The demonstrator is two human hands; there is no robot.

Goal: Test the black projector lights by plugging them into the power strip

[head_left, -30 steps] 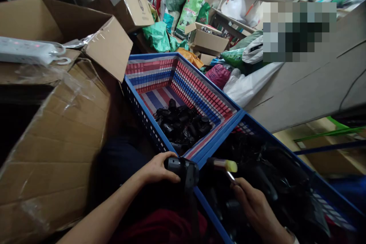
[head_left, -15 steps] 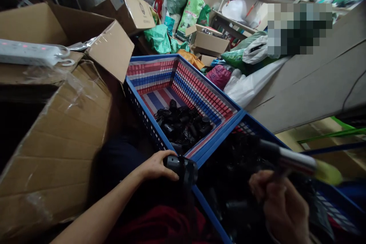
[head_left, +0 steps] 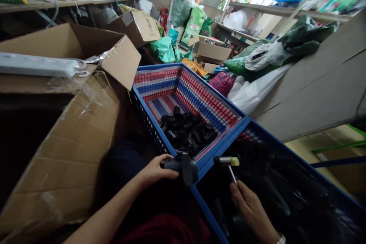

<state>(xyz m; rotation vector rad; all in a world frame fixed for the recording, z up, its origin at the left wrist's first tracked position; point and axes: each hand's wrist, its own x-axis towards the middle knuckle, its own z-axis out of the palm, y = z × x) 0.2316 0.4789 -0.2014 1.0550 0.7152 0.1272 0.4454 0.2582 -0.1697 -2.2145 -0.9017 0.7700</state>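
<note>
My left hand (head_left: 156,169) is closed round a black cylindrical device (head_left: 183,167), held near the corner where two blue baskets meet. My right hand (head_left: 246,198) grips the thin metal handle of a small mallet (head_left: 225,161), whose head has a black face at one end and a yellowish one at the other. The mallet head is to the right of the device, apart from it. Beyond my left hand, a blue basket (head_left: 151,133) with a striped lining holds a heap of black corded devices (head_left: 188,127). Under my right hand, the second basket (head_left: 288,152) contains many dark items, hard to make out.
At left, a large open cardboard box (head_left: 77,148) carries a white power strip (head_left: 37,65). Bags (head_left: 164,48) and another carton (head_left: 213,50) crowd the far floor. A grey panel (head_left: 317,84) leans at right, and a cluttered workbench (head_left: 71,3) runs along the back left.
The mallet has moved left, nearer the device, and its head now shows sharply. The device in my left hand has turned. The camera view has shifted slightly.
</note>
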